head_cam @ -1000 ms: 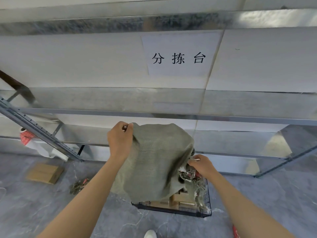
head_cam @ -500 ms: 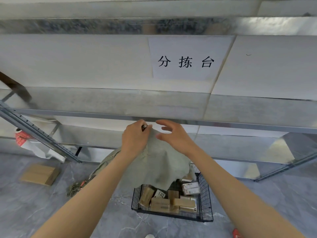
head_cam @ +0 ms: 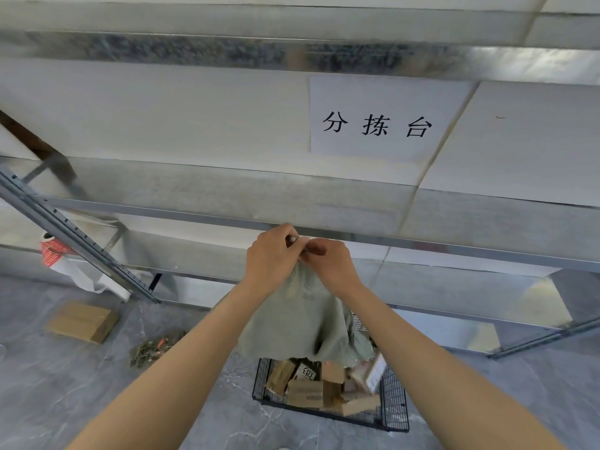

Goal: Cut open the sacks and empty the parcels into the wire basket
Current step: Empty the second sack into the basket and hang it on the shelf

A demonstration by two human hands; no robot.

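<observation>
A grey-green woven sack (head_cam: pixel 302 319) hangs limp above the black wire basket (head_cam: pixel 394 414), its mouth facing down. My left hand (head_cam: pixel 271 254) grips the sack's top end, with a small metal item showing between the fingers. My right hand (head_cam: pixel 331 264) pinches the same top end, right against the left hand. Several brown cardboard parcels (head_cam: pixel 305 393) and a white one lie inside the basket on the floor.
A metal shelving rack (head_cam: pixel 324 230) runs across behind the hands, with a paper sign (head_cam: pixel 376 120) on the wall above. On the grey floor at the left lie a flat cardboard box (head_cam: pixel 82 321), a pile of cut scraps (head_cam: pixel 149 350) and a white-red bag (head_cam: pixel 65 264).
The sack has been lifted higher and hangs emptier. My right hand left the sack's mouth at the basket, rose, and now pinches the top end beside my left hand. More parcels show in the basket.
</observation>
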